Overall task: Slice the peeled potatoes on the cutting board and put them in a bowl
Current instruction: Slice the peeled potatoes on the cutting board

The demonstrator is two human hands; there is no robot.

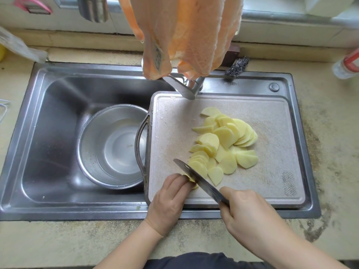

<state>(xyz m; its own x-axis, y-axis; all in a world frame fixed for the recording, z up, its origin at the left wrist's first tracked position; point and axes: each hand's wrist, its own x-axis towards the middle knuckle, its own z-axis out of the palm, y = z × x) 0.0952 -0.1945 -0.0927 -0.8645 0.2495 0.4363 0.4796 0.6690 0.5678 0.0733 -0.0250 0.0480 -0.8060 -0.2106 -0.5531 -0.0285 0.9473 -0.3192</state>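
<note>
A beige cutting board (pixel 272 171) lies over the right half of the sink. Several pale yellow potato slices (pixel 227 140) are spread across its middle. My left hand (pixel 171 199) presses a small leftover potato piece (pixel 192 181) down at the board's near left. My right hand (pixel 250 212) grips the handle of a knife (pixel 198 179), whose blade stands edge-down right against that piece. A steel bowl (pixel 97 144) with some water sits in the sink basin, left of the board.
The steel sink (pixel 48 113) fills the centre. A faucet (pixel 186 88) with an orange cloth (pixel 184 32) draped over it hangs above the board's far edge. A steel scourer (pixel 238 66) lies behind. A bottle (pixel 347 65) stands at right.
</note>
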